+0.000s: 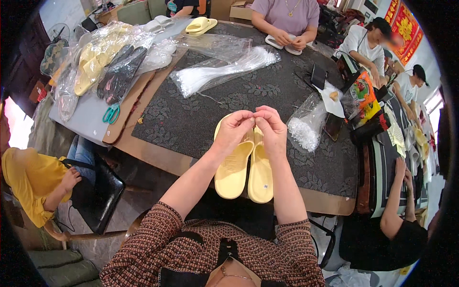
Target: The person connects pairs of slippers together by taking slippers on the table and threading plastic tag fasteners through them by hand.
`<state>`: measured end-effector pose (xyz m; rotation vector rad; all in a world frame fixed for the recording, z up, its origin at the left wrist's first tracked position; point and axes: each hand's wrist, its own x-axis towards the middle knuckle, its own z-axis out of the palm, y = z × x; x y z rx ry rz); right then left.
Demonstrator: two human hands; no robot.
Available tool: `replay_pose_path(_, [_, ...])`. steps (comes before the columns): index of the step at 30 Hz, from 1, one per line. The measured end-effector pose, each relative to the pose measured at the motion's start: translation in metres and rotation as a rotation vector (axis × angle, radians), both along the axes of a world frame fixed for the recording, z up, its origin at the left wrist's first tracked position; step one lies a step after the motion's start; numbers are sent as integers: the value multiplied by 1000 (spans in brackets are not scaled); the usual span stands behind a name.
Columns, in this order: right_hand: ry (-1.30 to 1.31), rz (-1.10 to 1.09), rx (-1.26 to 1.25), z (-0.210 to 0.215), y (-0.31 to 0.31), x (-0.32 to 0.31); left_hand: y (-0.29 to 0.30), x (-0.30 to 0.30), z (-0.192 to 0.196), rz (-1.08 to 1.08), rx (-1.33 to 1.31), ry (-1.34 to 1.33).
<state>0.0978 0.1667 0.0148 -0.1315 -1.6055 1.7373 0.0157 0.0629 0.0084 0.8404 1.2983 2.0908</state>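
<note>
A pair of pale yellow slippers lies side by side at the table's near edge, toes away from me: the left slipper [233, 174] and the right slipper [261, 174], which has a small white sticker on its heel. Above their toe ends, my left hand [233, 131] and my right hand [271, 129] meet with thumbs and forefingers pinched together. Whatever is between the fingertips is too small to make out. The hands partly hide the slippers' straps. Right of my right hand lies a clear bag of small white pieces [303, 131].
A clear bag of long white strands [224, 71] lies across the dark patterned tablecloth [162, 112]. Bagged slippers [91, 62] pile up at left, near teal scissors [111, 115]. Across the table a person in purple [286, 19] handles white slippers [287, 44]. Other people sit left and right.
</note>
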Motion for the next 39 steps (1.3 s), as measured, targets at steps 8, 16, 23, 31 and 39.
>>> replay_pose_path(8, [25, -13, 54, -5, 7, 0, 1, -2, 0, -35, -95, 13])
replay_pose_path(16, [21, 71, 1, -2, 4, 0, 2, 0, -1, -69, 84, -62])
replay_pose_path(23, [-3, 98, 22, -1, 5, 1, 0, -5, -5, -111, 9, 7])
replay_pose_path(31, [18, 162, -1, -2, 6, 1, -1, -3, 0, -157, -10, 17])
replay_pose_path(39, [-61, 108, -67, 2, 1, 1, -3, -6, -2, -76, -15, -56])
